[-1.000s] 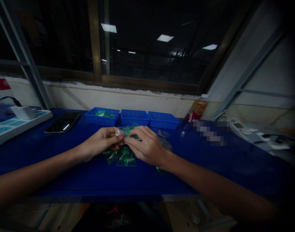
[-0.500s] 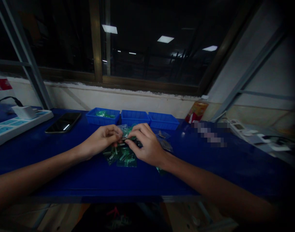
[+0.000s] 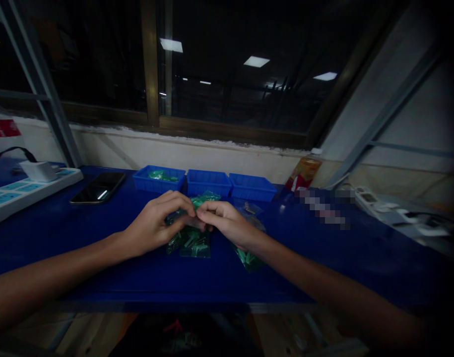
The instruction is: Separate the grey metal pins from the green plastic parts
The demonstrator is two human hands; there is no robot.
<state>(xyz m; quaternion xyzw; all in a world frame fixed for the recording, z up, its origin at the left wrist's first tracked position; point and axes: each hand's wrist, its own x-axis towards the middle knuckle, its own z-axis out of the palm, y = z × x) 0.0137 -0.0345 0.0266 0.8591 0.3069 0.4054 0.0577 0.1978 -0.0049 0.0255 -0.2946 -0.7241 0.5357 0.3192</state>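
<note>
Left hand [image 3: 158, 223] loosely curled, right hand [image 3: 227, 220] pinched, fingertips together mid-frame; cannot tell what either grips | clear packets of green pieces [image 3: 196, 245] under hands on counter [image 3: 137, 277], lower centre | blue trays [image 3: 208, 187] behind, centre

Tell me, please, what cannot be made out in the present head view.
All in the head view:
Anything pinched between the left hand and right hand: hidden by the hands themselves.
Number of pieces in the green bags: partly behind the hands, small and dim.
Wording on the bottle: too blurred and dark.
Near end of the power strip: cut off by the left edge.
</note>
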